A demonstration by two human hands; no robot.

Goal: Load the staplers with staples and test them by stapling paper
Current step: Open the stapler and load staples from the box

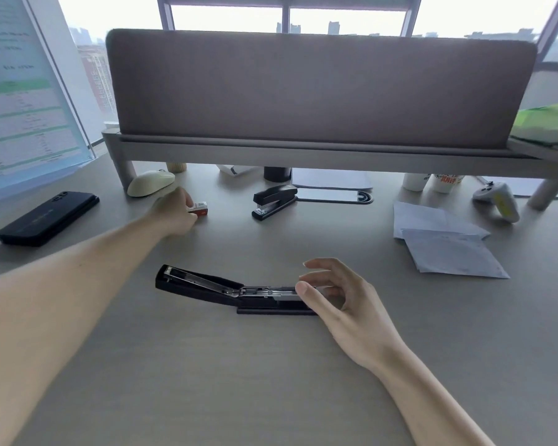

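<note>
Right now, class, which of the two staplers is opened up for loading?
The near stapler, at the right hand: its top is swung back, baring the staple channel. The far stapler sits closed.

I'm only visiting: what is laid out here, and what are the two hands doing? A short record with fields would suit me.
opened stapler: lies flat, lid swung back, magazine exposed
closed stapler: further back, untouched
staple box: small, red and white, back left
left hand: reaches out and pinches the staple box
right hand: fingers relaxed, at the opened stapler's front end
paper: loose sheets on the right
other: phone, mouse, game controller
</note>
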